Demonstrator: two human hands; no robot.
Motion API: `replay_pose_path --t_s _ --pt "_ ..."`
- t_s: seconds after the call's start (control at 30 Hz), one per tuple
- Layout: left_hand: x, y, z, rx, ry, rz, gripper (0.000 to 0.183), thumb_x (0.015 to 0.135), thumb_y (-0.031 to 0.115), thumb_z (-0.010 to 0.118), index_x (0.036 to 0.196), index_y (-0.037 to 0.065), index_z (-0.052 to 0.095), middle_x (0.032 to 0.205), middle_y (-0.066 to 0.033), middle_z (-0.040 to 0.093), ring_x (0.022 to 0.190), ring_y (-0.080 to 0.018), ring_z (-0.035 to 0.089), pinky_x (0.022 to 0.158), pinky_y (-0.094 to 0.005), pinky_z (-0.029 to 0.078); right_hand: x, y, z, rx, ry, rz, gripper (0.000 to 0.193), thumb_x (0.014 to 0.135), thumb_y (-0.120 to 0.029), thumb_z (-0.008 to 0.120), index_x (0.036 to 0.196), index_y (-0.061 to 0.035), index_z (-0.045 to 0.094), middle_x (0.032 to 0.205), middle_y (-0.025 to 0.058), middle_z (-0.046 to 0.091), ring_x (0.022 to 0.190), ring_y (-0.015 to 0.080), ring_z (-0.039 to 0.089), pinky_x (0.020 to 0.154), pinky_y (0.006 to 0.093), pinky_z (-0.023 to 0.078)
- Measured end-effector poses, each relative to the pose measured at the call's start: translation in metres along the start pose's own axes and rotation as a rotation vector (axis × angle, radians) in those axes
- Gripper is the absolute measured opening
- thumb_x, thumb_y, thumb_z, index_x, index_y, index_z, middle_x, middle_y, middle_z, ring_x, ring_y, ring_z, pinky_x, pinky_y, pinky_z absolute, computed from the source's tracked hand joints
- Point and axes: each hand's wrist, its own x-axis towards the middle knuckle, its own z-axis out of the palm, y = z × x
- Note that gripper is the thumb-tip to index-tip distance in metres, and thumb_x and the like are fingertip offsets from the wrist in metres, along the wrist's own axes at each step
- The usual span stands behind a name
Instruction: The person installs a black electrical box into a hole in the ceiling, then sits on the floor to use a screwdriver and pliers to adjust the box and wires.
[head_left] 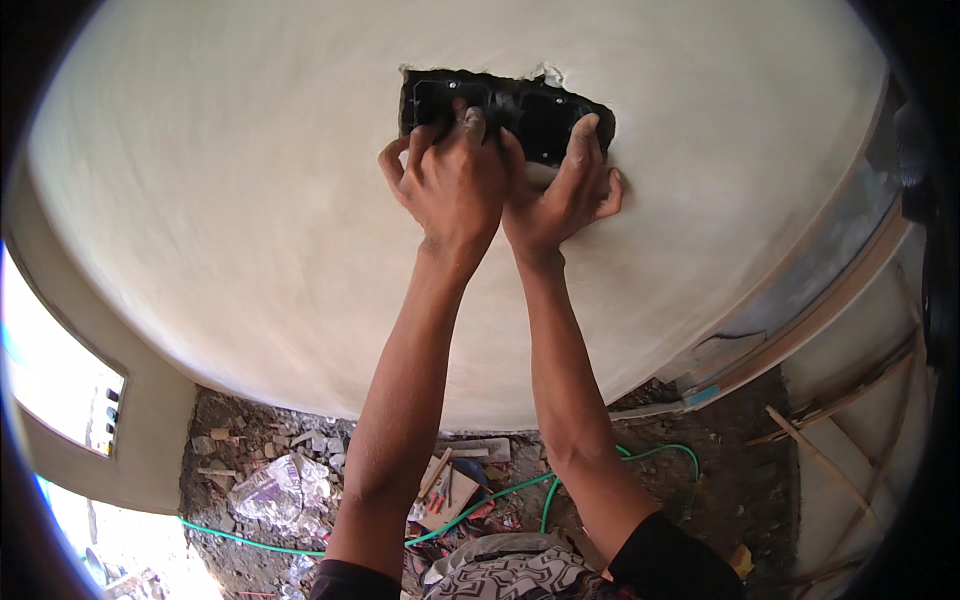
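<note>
Two black electrical back boxes sit side by side in a rough-edged hole in the pale plastered wall (300,230). My left hand (455,180) grips the left box (425,95), its fingers bent over the lower edge and the tips reaching inside. Dark shadow hides what those tips touch. My right hand (555,200) spans the lower part of the right box (540,115). One finger points up at its right side and another digit goes in near the middle, while the outer fingers curl against the wall. Both wrists are close together.
Rubble and scraps (250,450) cover the ground below. A green hose (480,510) winds across it, past a board (450,495) with small tools on it. Crumpled plastic sheeting (285,490) lies to the left. Wooden poles (820,465) lean at the right; a window opening (60,360) is at the left.
</note>
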Motion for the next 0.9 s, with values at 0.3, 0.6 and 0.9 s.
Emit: replay_pose_path --t_s 0.3,0.6,0.9 --pt "0.001 -0.005 0.003 0.039 0.01 0.032 0.025 0.083 0.023 0.075 0.107 0.018 0.081 0.094 -0.0004 0.077 0.094 -0.0166 0.07 0.094 -0.0384 0.04 -0.001 -0.003 0.001 -0.011 -0.012 0.036 0.084 0.088 -0.061 0.073 0.148 -0.0062 0.05 0.131 0.0071 0.065 0.114 0.0178 0.062 0.108 0.0456 0.027" --pt "0.001 -0.006 0.002 0.017 -0.021 0.046 0.021 0.084 0.021 0.072 0.102 0.013 0.081 0.095 -0.0018 0.08 0.093 -0.0138 0.069 0.094 -0.0362 0.038 0.001 -0.007 -0.003 0.019 -0.003 0.041 0.08 0.091 -0.056 0.073 0.147 -0.0038 0.051 0.133 0.0085 0.065 0.112 0.0184 0.063 0.11 0.0459 0.026" --pt "0.002 -0.004 0.002 0.069 -0.047 0.073 0.02 0.086 0.021 0.072 0.101 0.011 0.081 0.097 -0.0009 0.08 0.092 -0.0141 0.069 0.091 -0.0354 0.037 0.003 -0.009 -0.007 0.079 -0.043 0.123 0.077 0.091 -0.054 0.073 0.146 -0.0046 0.053 0.129 0.0083 0.066 0.111 0.0182 0.064 0.11 0.046 0.027"
